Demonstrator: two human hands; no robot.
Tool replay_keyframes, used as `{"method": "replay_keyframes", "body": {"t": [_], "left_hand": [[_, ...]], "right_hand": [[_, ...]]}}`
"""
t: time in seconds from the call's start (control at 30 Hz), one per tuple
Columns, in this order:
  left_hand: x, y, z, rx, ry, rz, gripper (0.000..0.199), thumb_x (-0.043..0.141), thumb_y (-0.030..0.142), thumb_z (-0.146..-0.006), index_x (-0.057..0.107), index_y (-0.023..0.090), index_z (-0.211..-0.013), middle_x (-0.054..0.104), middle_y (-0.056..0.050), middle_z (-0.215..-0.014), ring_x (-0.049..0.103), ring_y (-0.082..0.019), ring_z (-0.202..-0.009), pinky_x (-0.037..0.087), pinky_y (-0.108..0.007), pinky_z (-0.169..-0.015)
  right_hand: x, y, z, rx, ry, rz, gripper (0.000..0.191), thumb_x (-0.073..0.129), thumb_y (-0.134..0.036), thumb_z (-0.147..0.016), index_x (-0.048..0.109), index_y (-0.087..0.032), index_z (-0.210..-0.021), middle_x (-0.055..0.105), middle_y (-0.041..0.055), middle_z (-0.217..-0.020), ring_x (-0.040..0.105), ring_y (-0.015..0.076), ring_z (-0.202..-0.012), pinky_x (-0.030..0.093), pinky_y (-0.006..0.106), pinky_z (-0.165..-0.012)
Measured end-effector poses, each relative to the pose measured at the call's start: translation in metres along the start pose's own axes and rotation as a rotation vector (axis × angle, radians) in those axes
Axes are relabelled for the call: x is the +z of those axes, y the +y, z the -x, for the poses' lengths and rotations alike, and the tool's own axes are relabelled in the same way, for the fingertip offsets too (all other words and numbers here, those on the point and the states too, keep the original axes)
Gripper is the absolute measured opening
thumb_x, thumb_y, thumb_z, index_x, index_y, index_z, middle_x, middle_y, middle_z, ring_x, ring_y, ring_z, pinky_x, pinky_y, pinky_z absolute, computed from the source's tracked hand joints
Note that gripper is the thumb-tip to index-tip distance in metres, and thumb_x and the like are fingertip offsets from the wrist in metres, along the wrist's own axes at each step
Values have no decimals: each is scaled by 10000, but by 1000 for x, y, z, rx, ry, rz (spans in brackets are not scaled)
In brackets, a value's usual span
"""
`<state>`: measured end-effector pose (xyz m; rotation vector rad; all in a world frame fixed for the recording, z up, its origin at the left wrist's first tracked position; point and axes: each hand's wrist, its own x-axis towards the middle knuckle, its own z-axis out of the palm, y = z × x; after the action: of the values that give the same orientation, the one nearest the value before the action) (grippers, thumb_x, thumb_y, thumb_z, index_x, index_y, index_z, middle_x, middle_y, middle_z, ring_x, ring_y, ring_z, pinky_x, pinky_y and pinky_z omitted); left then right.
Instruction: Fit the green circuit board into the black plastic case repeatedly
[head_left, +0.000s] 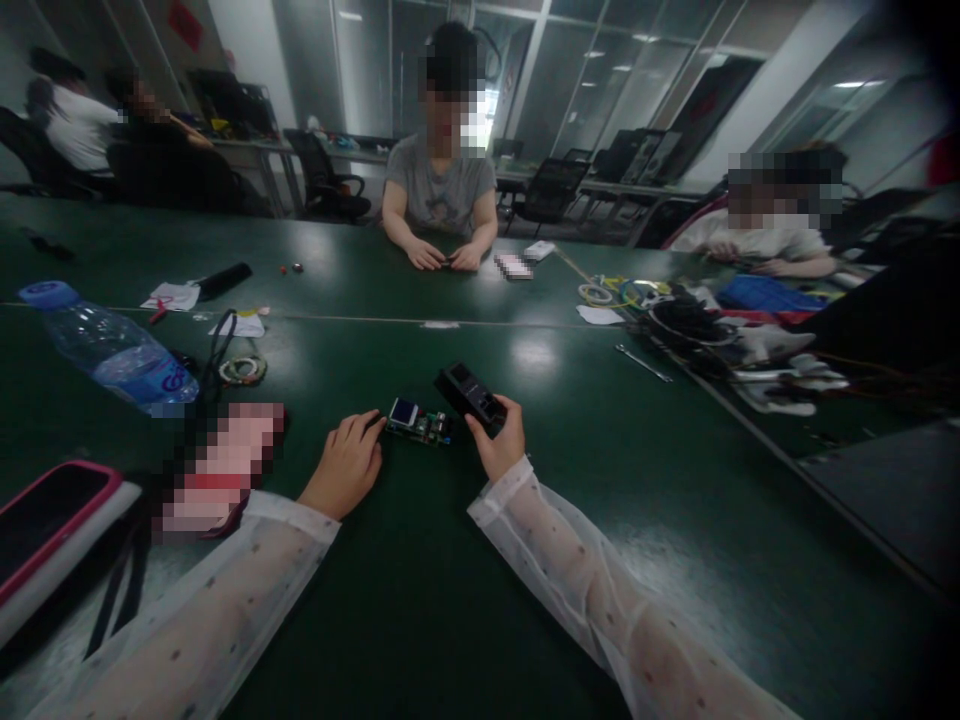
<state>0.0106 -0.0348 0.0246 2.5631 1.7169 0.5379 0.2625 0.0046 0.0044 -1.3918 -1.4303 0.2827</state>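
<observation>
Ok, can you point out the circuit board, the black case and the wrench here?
Circuit board point(421, 426): head view, middle of its upward-facing component side.
Black case point(472, 392): head view, middle of its upward-facing side.
Wrench point(644, 364): head view, halfway along its shaft.

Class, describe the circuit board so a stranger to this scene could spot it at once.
Across the green table, follow the two sheer, dotted sleeves forward. Between the left hand and the black case held in the right hand lies the circuit board. Unlike the case, it shows exposed green circuitry and a small screen.
</observation>
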Motion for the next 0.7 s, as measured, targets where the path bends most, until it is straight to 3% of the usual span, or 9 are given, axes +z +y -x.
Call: {"method": "replay_keyframes", "body": {"t": [0.23, 0.43, 0.7], "left_hand": [[1, -1, -1, -2, -4, -20, 387, 378, 208, -926, 456, 157, -1302, 458, -125, -1361, 410, -282, -1235, 417, -451, -948], [0, 0, -1, -8, -14, -23, 386, 379, 205, -923, 458, 154, -1297, 460, -126, -1359, 410, -285, -1230, 417, -454, -945], [1, -2, -1, -10, -24, -20, 389, 372, 219, -932, 447, 155, -1309, 446, -120, -1373, 399, -280, -1245, 411, -450, -958]], "right_hand": [[2, 5, 1, -17, -20, 131, 428, 632, -326, -757, 480, -139, -1111, 534, 128, -1048, 518, 269, -987, 452, 469, -881], [0, -1, 1, -20, 51, 195, 576, 635, -407, -756, 430, -139, -1223, 511, 143, -1109, 498, 282, -1029, 420, 489, -902], [2, 0, 1, 43, 81, 112, 426, 502, -443, -847, 473, -160, -1164, 519, 126, -1085, 514, 255, -1006, 422, 467, -890]]}}
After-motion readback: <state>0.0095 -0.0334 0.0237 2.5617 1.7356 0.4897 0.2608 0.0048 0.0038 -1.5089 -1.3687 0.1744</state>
